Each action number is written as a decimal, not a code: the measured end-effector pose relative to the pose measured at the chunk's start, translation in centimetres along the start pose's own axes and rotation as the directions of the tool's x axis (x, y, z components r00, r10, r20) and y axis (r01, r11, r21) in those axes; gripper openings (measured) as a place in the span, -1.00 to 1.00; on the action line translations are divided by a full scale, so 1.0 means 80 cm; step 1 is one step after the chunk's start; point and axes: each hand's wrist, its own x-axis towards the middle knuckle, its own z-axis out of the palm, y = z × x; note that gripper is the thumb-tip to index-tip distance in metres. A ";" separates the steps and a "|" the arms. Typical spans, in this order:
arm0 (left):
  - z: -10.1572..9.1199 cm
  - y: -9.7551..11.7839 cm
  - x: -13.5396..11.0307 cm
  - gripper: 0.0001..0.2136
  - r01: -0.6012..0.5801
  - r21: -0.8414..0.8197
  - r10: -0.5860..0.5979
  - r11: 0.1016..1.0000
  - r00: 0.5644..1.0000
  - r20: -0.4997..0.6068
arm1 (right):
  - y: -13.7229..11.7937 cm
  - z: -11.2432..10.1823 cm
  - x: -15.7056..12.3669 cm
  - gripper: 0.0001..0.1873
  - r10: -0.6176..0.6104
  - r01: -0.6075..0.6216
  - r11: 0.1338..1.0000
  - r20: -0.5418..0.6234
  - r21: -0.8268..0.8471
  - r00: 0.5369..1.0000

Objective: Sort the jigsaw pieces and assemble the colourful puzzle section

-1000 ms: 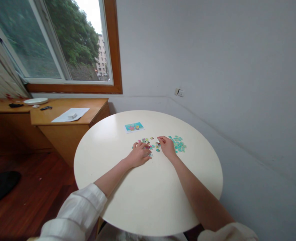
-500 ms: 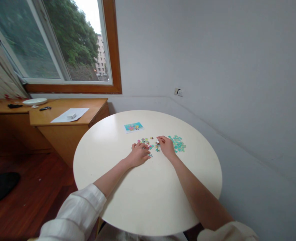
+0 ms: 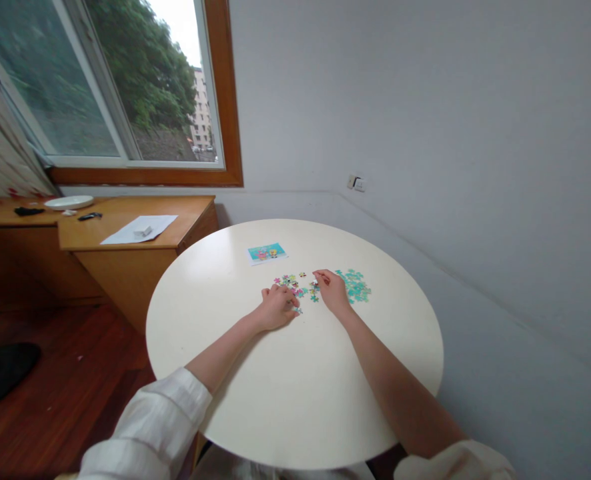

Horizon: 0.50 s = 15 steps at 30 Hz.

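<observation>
My left hand rests low on the round table, its bent fingers apart over the near side of a loose group of multicoloured jigsaw puzzle pieces. Part of that group is hidden under the fingers, and a small piece lies by the thumb. To the right, my right hand has thumb and fingertips pinched together; whatever is between them is too small to make out. Just below those fingertips lie a few pieces. Beside the right hand spreads a pile of turquoise-green puzzle pieces.
A picture card with cartoon figures on turquoise lies behind the pieces on the white round table. At left stands a wooden desk with a paper sheet, a small white box and a white plate.
My left hand's fingers have shifted slightly and curled in, baring pink pieces at the group's left side. My right hand has stayed in place, still pinched.
</observation>
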 end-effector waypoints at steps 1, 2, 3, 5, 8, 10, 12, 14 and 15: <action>0.000 0.000 0.000 -0.86 0.007 -0.004 -0.007 1.000 1.000 0.004 | 0.001 0.000 0.002 -0.71 0.016 -0.015 0.999 -0.009 0.039 1.000; -0.001 0.000 0.000 -0.85 0.012 -0.010 -0.012 1.000 1.000 0.008 | 0.002 0.001 0.003 -0.69 0.040 -0.038 0.996 -0.020 0.084 0.999; -0.001 0.000 0.000 -0.85 0.016 -0.017 -0.016 1.000 1.000 0.013 | 0.003 0.001 0.005 -0.67 0.070 -0.066 0.989 -0.030 0.130 0.997; 0.000 0.000 0.000 -0.86 0.023 -0.032 -0.022 0.999 1.000 0.021 | 0.004 0.002 0.007 -0.63 0.138 -0.126 0.970 -0.047 0.209 0.989; 0.000 0.001 0.000 -0.87 0.029 -0.058 -0.028 0.998 0.999 0.026 | 0.001 0.005 0.006 -0.61 0.206 -0.182 0.942 -0.059 0.281 0.977; 0.000 0.001 0.000 -0.88 0.027 -0.077 -0.025 0.997 0.999 0.028 | -0.003 0.007 0.002 -0.62 0.228 -0.207 0.931 -0.034 0.301 0.973; -0.001 0.002 0.000 -0.89 0.021 -0.094 -0.017 0.995 0.999 0.035 | -0.008 0.010 -0.002 -0.63 0.241 -0.240 0.921 0.037 0.305 0.970; -0.002 0.002 0.000 -0.89 0.014 -0.106 -0.010 0.994 0.999 0.038 | -0.014 0.011 -0.006 -0.63 0.238 -0.268 0.911 0.130 0.314 0.963; -0.002 0.001 0.000 -0.89 0.008 -0.113 -0.005 0.994 0.999 0.034 | -0.016 0.011 -0.008 -0.63 0.228 -0.275 0.905 0.175 0.326 0.958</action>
